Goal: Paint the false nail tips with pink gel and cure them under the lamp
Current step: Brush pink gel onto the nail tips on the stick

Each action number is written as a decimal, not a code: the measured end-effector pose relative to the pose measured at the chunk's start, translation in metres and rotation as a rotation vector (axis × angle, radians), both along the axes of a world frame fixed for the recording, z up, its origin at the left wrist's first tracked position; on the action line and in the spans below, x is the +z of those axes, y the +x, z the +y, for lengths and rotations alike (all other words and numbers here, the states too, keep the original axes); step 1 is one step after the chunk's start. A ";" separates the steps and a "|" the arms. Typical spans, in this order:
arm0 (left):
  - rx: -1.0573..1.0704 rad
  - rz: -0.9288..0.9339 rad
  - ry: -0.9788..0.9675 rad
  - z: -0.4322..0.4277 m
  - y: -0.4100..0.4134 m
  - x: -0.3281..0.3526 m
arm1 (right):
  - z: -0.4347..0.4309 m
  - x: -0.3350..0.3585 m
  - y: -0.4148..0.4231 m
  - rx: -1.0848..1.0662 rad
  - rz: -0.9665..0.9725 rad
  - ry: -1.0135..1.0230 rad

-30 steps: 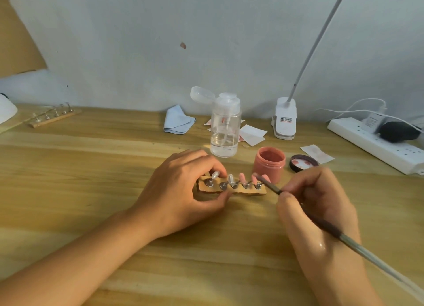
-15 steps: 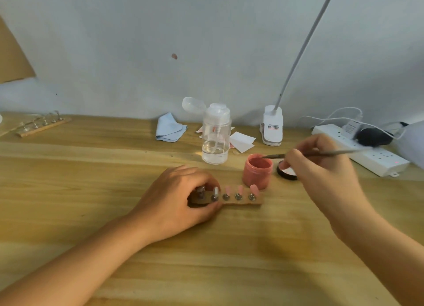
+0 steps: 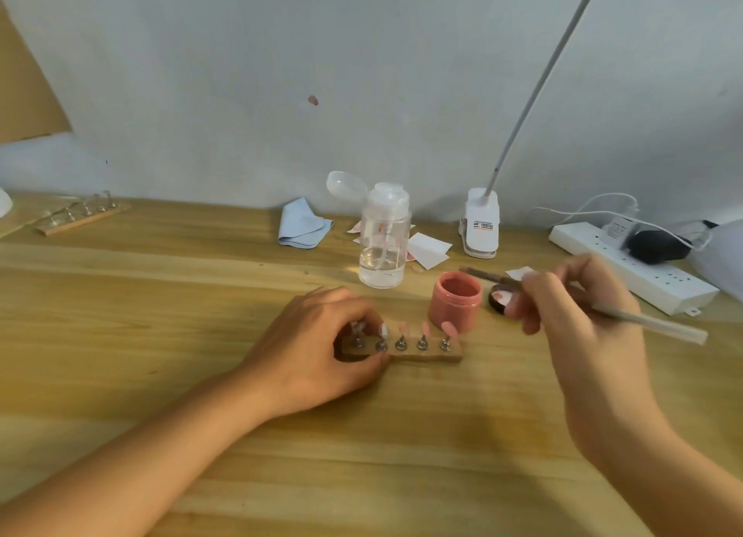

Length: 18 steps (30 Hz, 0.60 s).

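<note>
A small wooden holder [image 3: 426, 354] lies on the table with several false nail tips on metal stands. The three right-hand tips [image 3: 425, 329] are pink, the two on the left look clear. My left hand [image 3: 321, 347] grips the holder's left end. An open pink gel jar [image 3: 455, 302] stands just behind the holder's right end. My right hand [image 3: 571, 315] holds a thin brush [image 3: 651, 324], its dark tip [image 3: 472, 272] hovering just behind the jar's rim. The jar's black lid [image 3: 498, 300] lies beside the jar.
A clear pump bottle [image 3: 382, 242] with its cap flipped open stands behind the jar. A white clip lamp [image 3: 480, 224] with a long neck, paper slips, a blue cloth [image 3: 302, 223] and a power strip [image 3: 631, 267] line the back. A second nail holder [image 3: 82, 214] lies far left.
My right hand left the nail tips, carried the brush up to the jar's mouth, and now the tip sits slightly behind it. My left hand has stayed on the holder.
</note>
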<state>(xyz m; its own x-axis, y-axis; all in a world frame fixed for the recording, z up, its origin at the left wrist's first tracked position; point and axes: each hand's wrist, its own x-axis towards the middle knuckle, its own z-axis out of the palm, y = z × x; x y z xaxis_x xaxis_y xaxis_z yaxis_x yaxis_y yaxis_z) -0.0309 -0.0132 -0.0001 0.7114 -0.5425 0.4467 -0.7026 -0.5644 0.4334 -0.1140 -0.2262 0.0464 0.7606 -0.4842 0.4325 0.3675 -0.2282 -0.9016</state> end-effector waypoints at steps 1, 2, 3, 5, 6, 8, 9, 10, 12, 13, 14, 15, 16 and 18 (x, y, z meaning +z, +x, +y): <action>-0.001 -0.018 0.002 0.000 -0.001 0.001 | 0.006 -0.005 -0.008 0.049 -0.053 0.001; -0.002 -0.034 0.003 0.000 -0.002 0.001 | 0.012 -0.011 -0.014 0.106 -0.096 -0.019; -0.004 -0.047 0.003 0.000 -0.003 0.002 | 0.017 -0.017 -0.019 0.161 -0.121 -0.051; -0.010 -0.072 -0.001 -0.001 -0.005 0.003 | 0.023 -0.026 -0.024 0.217 -0.113 -0.160; -0.016 -0.083 -0.004 -0.001 -0.005 0.004 | 0.024 -0.027 -0.025 0.223 -0.097 -0.224; -0.027 -0.096 -0.012 -0.002 -0.006 0.004 | 0.025 -0.028 -0.025 0.179 -0.071 -0.264; -0.029 -0.104 -0.015 -0.002 -0.007 0.005 | 0.025 -0.028 -0.025 0.162 -0.052 -0.253; -0.030 -0.114 -0.016 -0.002 -0.007 0.005 | 0.025 -0.027 -0.025 0.137 -0.033 -0.236; -0.031 -0.132 -0.020 -0.002 -0.008 0.005 | 0.026 -0.026 -0.026 0.115 -0.003 -0.215; -0.031 -0.137 -0.022 -0.002 -0.008 0.005 | 0.028 -0.023 -0.024 0.134 0.004 -0.171; -0.031 -0.138 -0.022 -0.002 -0.008 0.006 | 0.031 -0.019 -0.022 0.170 0.014 -0.080; -0.032 -0.140 -0.019 -0.002 -0.008 0.006 | 0.032 -0.018 -0.021 0.203 0.033 -0.069; -0.031 -0.142 -0.017 -0.003 -0.009 0.006 | 0.035 -0.017 -0.020 0.215 0.086 -0.036; -0.029 -0.150 -0.020 -0.003 -0.009 0.006 | 0.032 -0.020 -0.021 0.211 0.047 -0.141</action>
